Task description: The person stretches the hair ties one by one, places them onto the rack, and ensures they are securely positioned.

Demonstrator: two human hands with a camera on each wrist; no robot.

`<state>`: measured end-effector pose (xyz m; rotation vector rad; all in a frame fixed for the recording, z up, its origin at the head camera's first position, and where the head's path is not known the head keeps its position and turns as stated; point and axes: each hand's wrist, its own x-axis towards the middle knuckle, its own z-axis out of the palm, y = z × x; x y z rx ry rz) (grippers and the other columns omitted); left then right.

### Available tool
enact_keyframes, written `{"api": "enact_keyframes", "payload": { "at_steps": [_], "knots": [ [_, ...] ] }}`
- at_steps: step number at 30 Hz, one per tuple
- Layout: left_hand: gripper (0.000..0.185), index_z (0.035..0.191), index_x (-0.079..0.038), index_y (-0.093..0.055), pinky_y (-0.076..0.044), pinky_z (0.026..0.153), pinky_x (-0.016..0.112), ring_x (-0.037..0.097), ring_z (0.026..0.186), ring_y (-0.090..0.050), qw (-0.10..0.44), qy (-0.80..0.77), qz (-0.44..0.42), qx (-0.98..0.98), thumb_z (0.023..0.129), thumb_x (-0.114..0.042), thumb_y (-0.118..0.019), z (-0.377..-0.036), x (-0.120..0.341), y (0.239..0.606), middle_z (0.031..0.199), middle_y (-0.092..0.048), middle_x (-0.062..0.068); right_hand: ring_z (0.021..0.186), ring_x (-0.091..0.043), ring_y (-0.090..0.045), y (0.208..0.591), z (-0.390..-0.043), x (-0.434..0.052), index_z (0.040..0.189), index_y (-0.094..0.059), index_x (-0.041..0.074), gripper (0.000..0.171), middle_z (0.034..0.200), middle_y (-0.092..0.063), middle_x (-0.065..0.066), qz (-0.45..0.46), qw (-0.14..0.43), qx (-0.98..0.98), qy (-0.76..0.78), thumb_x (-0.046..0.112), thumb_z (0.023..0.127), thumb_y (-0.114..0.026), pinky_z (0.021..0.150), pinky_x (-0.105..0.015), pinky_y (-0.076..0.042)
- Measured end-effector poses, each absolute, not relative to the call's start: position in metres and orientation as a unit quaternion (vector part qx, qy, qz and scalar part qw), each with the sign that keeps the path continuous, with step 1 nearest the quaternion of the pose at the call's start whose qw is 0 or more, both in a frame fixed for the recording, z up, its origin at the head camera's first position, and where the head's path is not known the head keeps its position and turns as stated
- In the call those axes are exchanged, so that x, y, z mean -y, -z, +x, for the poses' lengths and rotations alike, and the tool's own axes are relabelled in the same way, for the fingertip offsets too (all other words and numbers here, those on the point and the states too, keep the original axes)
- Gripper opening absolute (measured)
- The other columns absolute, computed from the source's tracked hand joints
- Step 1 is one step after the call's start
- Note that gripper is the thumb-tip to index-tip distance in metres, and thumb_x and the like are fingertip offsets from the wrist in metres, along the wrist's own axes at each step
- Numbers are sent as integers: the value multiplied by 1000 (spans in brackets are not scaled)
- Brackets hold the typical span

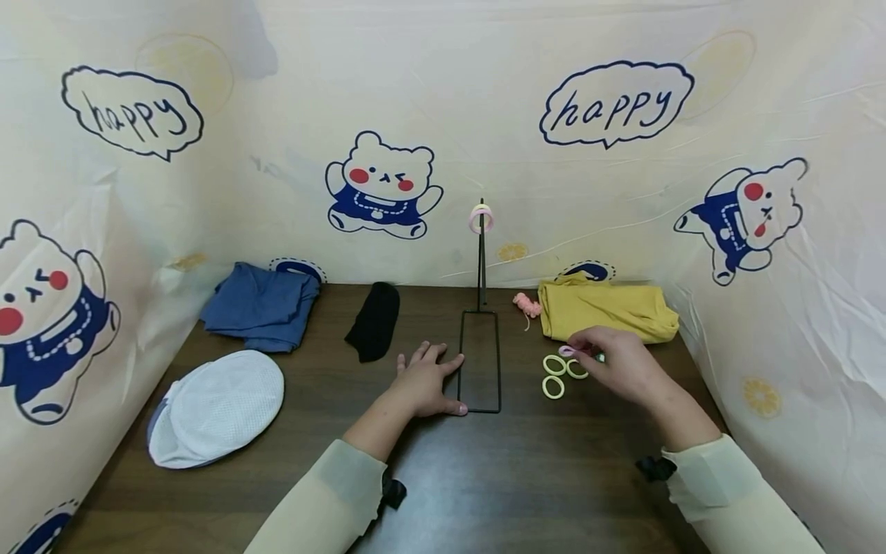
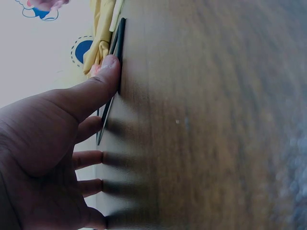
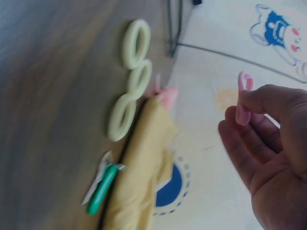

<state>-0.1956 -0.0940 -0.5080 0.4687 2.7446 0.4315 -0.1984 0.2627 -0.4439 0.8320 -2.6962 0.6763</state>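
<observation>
A black wire stand (image 1: 498,362) with a rectangular base stands mid-table, its upright rising at the back. Rings (image 1: 481,218), pinkish and pale, hang near its top. My left hand (image 1: 424,382) lies with fingers spread at the base's left side, thumb and index finger touching the frame. Between thumb and fingers, my right hand (image 1: 619,365) pinches a pink ring (image 3: 243,98), held above the table. Below it lie several pale yellow-green rings, such as the front ring (image 1: 553,387). A green-handled tool with a metal blade (image 3: 101,187) lies near them in the right wrist view.
Folded yellow cloth (image 1: 602,308) lies at back right, beside a small pink bundle (image 1: 527,305). A black sock (image 1: 374,323) lies left of the stand. Further left are folded blue cloth (image 1: 266,304) and a white cap (image 1: 221,404). A printed sheet (image 1: 291,115) surrounds the table.
</observation>
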Motion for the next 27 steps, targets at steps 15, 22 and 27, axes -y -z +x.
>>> {"api": "enact_keyframes", "payload": {
  "at_steps": [15, 22, 27],
  "knots": [
    [98, 162, -33, -39, -10, 116, 75, 40, 158, -10, 159, -155, 169, -960, 79, -65, -81, -195, 95, 508, 170, -24, 7, 86, -10, -70, 400, -197, -212, 102, -79, 13, 20, 97, -76, 5, 401, 218, 850, -264, 5, 85, -84, 76, -34, -57],
    [98, 162, -33, -38, -10, 116, 76, 40, 158, -10, 159, -154, 169, -960, 79, -65, -81, -196, 95, 510, 170, -24, 7, 88, -14, -73, 368, -193, -192, 107, -79, 9, 14, 102, -77, 0, 445, 247, 810, -290, 17, 96, -77, 81, -32, -59],
    [99, 162, -34, -37, -10, 116, 75, 40, 158, -9, 157, -153, 168, -961, 79, -65, -82, -195, 96, 511, 170, -24, 7, 97, -17, -74, 343, -187, -176, 109, -79, 7, 27, 111, -76, -2, 481, 277, 772, -310, 29, 104, -64, 88, -23, -56]
  ]
}}
